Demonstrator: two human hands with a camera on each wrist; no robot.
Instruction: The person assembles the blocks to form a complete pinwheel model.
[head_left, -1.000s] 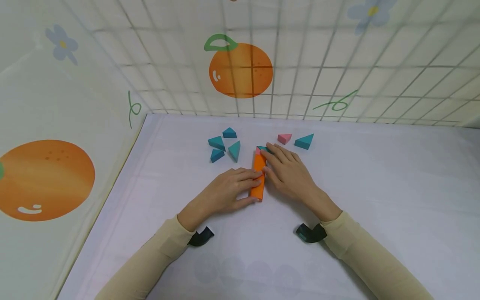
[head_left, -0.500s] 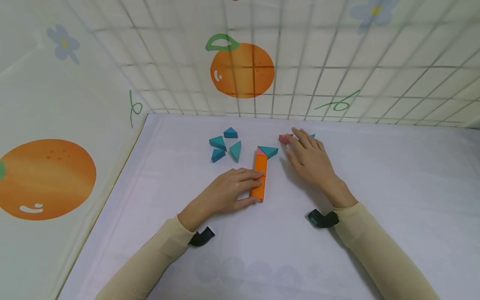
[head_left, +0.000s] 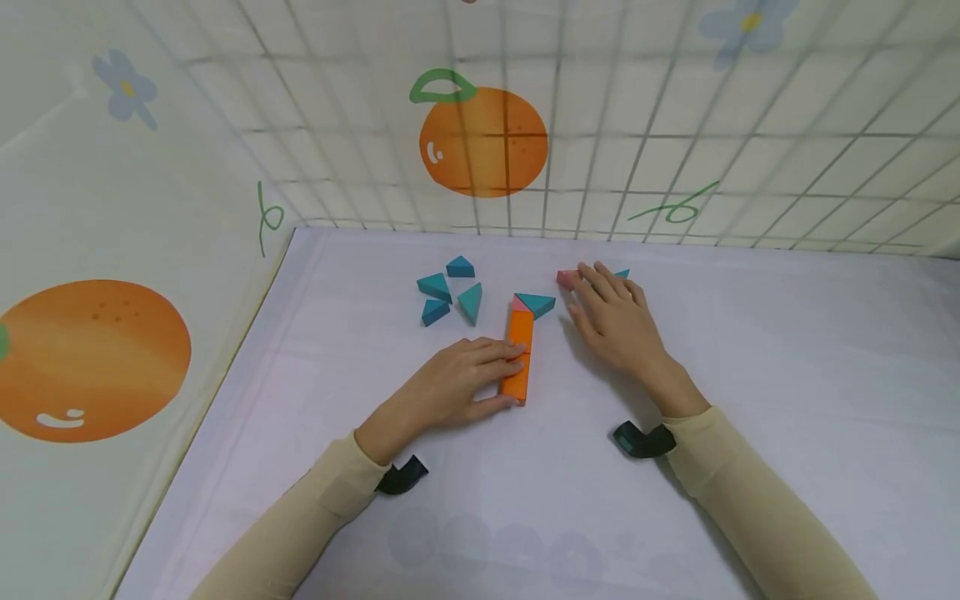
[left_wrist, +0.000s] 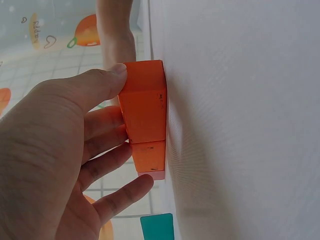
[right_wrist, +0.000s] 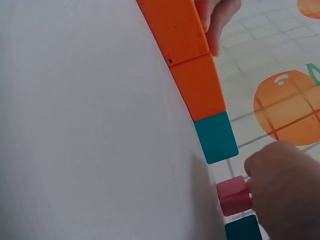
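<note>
a: where is the left hand (head_left: 456, 379), and how does it lie?
b: it rests on two orange blocks set end to end on the white surface (head_left: 337, 333). its fingers are stretched out and relaxed, touching the nearer orange block (head_left: 514, 385), with fingertips close to the seam where the farther orange block (head_left: 521, 329) begins. the thumb touches the near end.

a: and what is at the far end of that row?
b: a pink triangular block (head_left: 519, 305) touches it, and a joined teal block (head_left: 536, 305) lies against the pink one's right side.

a: what about the right hand (head_left: 617, 321)?
b: it is over to the right, at a second pink block (head_left: 566, 278). the right wrist view shows it touching that block, but most of its fingers are hidden, so i cannot tell whether it grips it. a partly covered teal block (head_left: 623, 273) pokes out just beyond its fingers.

a: anything to the left of the row?
b: four loose teal blocks (head_left: 470, 302) in a cluster, each turned a different way and well apart from the right hand.

a: and around all this?
b: beige sleeves (head_left: 315, 504) on both arms, a dark device (head_left: 402, 476) at each wrist, and behind, a gridded wall (head_left: 360, 125) with a printed orange (head_left: 483, 142).
</note>
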